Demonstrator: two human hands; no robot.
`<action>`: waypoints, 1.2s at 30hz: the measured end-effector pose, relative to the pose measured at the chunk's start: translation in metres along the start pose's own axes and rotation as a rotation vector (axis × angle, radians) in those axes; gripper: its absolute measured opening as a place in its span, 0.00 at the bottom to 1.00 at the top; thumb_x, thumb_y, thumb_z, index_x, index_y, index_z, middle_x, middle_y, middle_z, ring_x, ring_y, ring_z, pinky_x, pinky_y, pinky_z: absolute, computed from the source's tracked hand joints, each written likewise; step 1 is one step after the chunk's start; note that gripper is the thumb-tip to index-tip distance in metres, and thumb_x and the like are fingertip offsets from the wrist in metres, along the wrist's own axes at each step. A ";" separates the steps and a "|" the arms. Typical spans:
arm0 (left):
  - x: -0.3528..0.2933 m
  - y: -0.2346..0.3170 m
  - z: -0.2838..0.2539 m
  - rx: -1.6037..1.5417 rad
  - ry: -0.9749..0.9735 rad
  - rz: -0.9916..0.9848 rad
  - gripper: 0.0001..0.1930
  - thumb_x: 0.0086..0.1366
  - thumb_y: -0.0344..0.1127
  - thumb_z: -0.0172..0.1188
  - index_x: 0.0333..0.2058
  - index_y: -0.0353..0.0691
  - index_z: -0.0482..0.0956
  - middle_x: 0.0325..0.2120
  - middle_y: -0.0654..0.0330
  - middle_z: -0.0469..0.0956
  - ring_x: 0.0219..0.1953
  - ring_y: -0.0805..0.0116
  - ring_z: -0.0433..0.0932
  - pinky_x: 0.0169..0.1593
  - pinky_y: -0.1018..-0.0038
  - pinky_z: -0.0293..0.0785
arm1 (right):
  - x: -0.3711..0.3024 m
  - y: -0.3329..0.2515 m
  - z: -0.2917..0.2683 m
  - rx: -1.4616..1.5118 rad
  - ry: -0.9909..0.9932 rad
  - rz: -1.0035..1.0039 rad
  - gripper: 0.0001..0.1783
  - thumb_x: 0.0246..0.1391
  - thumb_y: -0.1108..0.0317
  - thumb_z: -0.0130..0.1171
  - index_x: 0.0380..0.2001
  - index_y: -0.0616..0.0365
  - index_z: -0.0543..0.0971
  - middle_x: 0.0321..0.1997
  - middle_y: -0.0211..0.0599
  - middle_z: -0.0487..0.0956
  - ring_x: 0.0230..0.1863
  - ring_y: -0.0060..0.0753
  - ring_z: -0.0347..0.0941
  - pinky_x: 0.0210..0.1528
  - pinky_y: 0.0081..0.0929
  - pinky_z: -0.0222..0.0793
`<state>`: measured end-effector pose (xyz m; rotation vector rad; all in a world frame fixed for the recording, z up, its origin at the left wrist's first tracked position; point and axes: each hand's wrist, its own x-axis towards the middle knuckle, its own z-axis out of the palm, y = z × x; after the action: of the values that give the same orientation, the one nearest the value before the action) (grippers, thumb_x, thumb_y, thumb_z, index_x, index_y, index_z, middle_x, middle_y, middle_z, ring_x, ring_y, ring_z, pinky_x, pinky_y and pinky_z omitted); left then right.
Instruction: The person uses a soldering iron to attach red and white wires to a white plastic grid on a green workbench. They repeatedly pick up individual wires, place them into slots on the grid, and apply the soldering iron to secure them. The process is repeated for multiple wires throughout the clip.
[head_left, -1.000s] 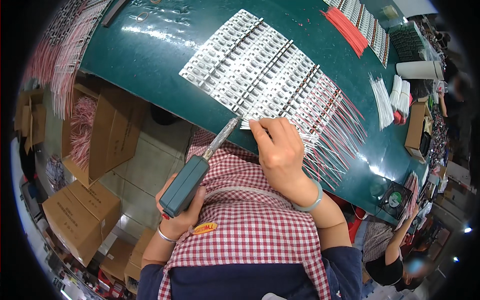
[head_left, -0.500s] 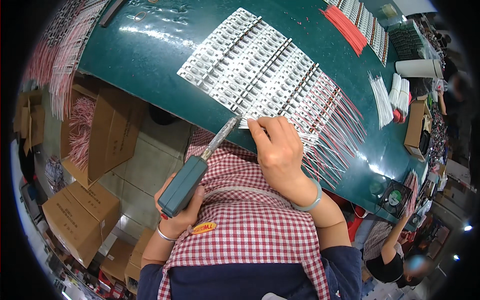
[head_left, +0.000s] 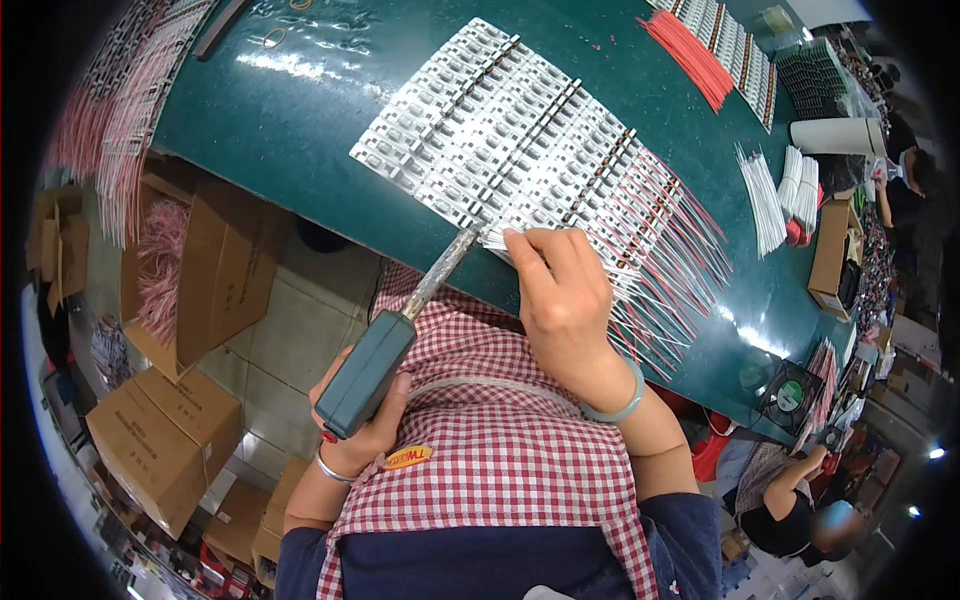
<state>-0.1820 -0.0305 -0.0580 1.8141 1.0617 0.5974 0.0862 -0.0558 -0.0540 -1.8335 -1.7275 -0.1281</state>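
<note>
My left hand [head_left: 378, 428] is closed around the green handle of a soldering gun [head_left: 370, 362]. Its long silvery barrel points up and away, with the tip at the near edge of a panel of white slotted plastic parts [head_left: 470, 125]. Right beside that tip, my right hand [head_left: 565, 300] pinches the end of a white wire [head_left: 495, 238] against the panel's near edge. The exact contact under the fingertips is hidden. Red and white wires [head_left: 685, 270] fan out from the panel's right part, some passing beyond my right hand.
The panel lies on a green table [head_left: 300, 130]. Red wires [head_left: 690, 60] and bundles of white wires [head_left: 765, 200] lie to the right, near a small fan [head_left: 790, 393]. Cardboard boxes [head_left: 165, 440] stand on the floor at left. Another person [head_left: 790, 500] works at lower right.
My right hand has shifted slightly, and the panel has moved a little to the left. The soldering gun's tip stays by the panel's near edge. The other person's arm has lowered.
</note>
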 end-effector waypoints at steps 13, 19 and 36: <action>0.012 0.012 0.004 0.104 0.001 0.145 0.11 0.53 0.23 0.69 0.36 0.28 0.83 0.33 0.50 0.82 0.33 0.54 0.84 0.38 0.68 0.81 | 0.002 -0.002 -0.001 -0.017 -0.045 -0.011 0.17 0.44 0.76 0.59 0.41 0.68 0.81 0.37 0.38 0.77 0.37 0.38 0.72 0.35 0.32 0.67; 0.011 0.008 0.005 0.146 0.000 0.193 0.11 0.53 0.23 0.69 0.36 0.29 0.82 0.31 0.51 0.81 0.29 0.57 0.82 0.33 0.69 0.79 | 0.002 0.000 -0.001 -0.001 -0.051 -0.003 0.18 0.42 0.75 0.59 0.40 0.68 0.81 0.38 0.39 0.77 0.37 0.37 0.72 0.35 0.32 0.68; 0.002 0.004 0.005 0.081 0.045 0.105 0.15 0.53 0.26 0.71 0.40 0.28 0.83 0.36 0.47 0.84 0.35 0.56 0.86 0.39 0.70 0.82 | 0.003 0.001 -0.003 0.027 0.017 0.020 0.20 0.40 0.77 0.60 0.41 0.68 0.81 0.38 0.39 0.77 0.38 0.38 0.73 0.36 0.32 0.69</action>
<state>-0.1755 -0.0316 -0.0573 1.9441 1.0381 0.6688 0.0888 -0.0543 -0.0510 -1.8250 -1.6904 -0.1120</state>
